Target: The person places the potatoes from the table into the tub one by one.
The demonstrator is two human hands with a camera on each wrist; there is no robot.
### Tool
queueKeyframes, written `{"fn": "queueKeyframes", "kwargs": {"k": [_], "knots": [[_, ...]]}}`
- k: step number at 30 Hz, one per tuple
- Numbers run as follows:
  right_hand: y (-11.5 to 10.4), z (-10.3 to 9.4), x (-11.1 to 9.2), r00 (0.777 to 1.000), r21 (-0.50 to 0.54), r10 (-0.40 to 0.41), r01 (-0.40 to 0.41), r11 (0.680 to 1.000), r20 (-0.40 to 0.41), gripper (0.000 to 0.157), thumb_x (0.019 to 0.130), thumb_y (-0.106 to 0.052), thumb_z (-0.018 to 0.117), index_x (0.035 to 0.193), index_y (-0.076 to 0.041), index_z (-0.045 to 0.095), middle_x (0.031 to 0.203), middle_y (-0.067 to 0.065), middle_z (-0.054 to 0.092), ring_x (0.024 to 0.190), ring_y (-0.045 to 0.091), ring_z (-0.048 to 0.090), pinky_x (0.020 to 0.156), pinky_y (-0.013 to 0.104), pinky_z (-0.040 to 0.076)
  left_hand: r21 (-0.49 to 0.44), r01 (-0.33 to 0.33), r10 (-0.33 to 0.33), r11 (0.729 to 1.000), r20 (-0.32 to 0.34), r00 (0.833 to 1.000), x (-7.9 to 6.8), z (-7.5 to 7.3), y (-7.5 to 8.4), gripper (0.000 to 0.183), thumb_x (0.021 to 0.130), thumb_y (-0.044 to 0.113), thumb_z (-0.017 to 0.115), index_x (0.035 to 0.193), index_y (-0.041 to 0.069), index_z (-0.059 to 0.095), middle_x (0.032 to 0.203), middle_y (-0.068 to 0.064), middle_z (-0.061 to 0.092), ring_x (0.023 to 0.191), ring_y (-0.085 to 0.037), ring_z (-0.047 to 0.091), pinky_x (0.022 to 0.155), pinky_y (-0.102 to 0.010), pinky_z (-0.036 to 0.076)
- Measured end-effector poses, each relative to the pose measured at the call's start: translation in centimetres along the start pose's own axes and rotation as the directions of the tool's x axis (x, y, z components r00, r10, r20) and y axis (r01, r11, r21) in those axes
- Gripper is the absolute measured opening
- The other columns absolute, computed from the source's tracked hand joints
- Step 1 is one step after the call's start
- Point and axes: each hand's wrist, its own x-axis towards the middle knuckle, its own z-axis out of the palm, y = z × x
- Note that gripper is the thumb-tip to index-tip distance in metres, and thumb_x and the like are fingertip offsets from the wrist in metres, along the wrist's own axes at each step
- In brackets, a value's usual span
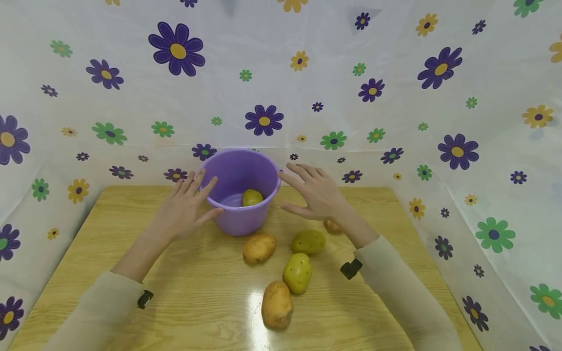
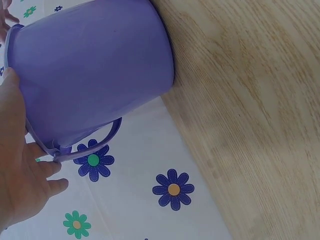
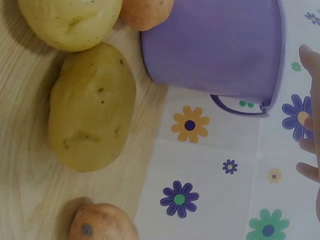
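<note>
A purple bucket point(image 1: 243, 222) stands upright at the back of the wooden table, with one yellow-green potato point(image 1: 252, 197) inside. At the bucket's left rim is my left hand point(image 1: 182, 208), fingers spread and thumb over the front. My right hand point(image 1: 319, 194) hovers by the right rim, its fingers extended and holding nothing. In front of the bucket lie a brown potato point(image 1: 260, 248), a green potato point(image 1: 309, 242) and a yellow-green potato point(image 1: 297, 273). Nearest me is another brown potato point(image 1: 277, 304). One more brown potato point(image 3: 103, 222) is partly hidden by my right wrist in the head view.
A white sheet with printed flowers point(image 1: 264, 120) hangs close behind the bucket and along both sides of the wooden table point(image 1: 197, 297). The bucket's handle point(image 2: 95, 147) hangs down at its back. Both sleeves carry a small black strap end point(image 1: 351, 268).
</note>
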Motion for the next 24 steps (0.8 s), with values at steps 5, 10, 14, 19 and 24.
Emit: {"fn": "queueKeyframes", "kwargs": {"k": [5,10,14,19,24], "knots": [[0.8,0.0,-2.1,0.999,0.025,0.040,-0.040,0.999,0.013,0.091,0.101,-0.082,0.019,0.155,-0.017,0.052,0.161,0.018,0.052,0.141,0.042,0.056,0.110,0.063,0.053,-0.006,0.005,-0.005,1.000,0.005,1.000,-0.1,0.0,0.1,0.085,0.105,0.064,0.049,0.169,0.014,0.023,0.177,-0.022,0.011,0.164,-0.048,0.013,0.134,-0.065,0.015],[1.6,0.1,-3.8,0.995,0.039,0.089,-0.091,0.995,0.053,0.091,0.100,-0.083,0.019,0.156,-0.018,0.051,0.161,0.018,0.052,0.141,0.045,0.055,0.111,0.064,0.052,-0.002,0.002,-0.002,1.000,0.001,1.000,-0.2,0.0,0.1,0.085,0.105,0.063,0.050,0.169,0.014,0.023,0.177,-0.023,0.011,0.164,-0.048,0.013,0.134,-0.065,0.014],[2.1,0.3,-4.9,0.989,0.037,0.119,-0.123,0.992,0.092,0.081,0.101,-0.076,0.039,0.157,-0.018,0.050,0.162,0.017,0.050,0.141,0.044,0.055,0.112,0.064,0.051,0.002,0.002,-0.002,1.000,0.001,1.000,-0.2,0.1,0.0,0.086,0.105,0.064,0.049,0.170,0.014,0.022,0.177,-0.023,0.010,0.164,-0.048,0.013,0.134,-0.064,0.014],[2.6,0.6,-6.4,0.973,0.020,0.168,-0.174,0.985,0.160,0.077,0.094,-0.059,0.064,0.158,-0.019,0.049,0.164,0.017,0.048,0.143,0.044,0.054,0.114,0.065,0.048,0.008,0.003,-0.004,1.000,0.015,1.000,-0.2,0.1,0.0,0.086,0.105,0.066,0.046,0.170,0.015,0.020,0.178,-0.021,0.008,0.164,-0.047,0.011,0.135,-0.063,0.013],[3.3,1.5,-8.0,0.963,0.024,0.198,-0.206,0.978,0.182,0.077,0.094,-0.057,0.066,0.159,-0.019,0.048,0.162,0.019,0.049,0.141,0.045,0.055,0.115,0.066,0.048,0.006,0.005,-0.005,1.000,0.006,1.000,-0.2,0.2,0.0,0.086,0.105,0.066,0.047,0.170,0.015,0.022,0.178,-0.021,0.009,0.164,-0.048,0.012,0.134,-0.064,0.014]]}}
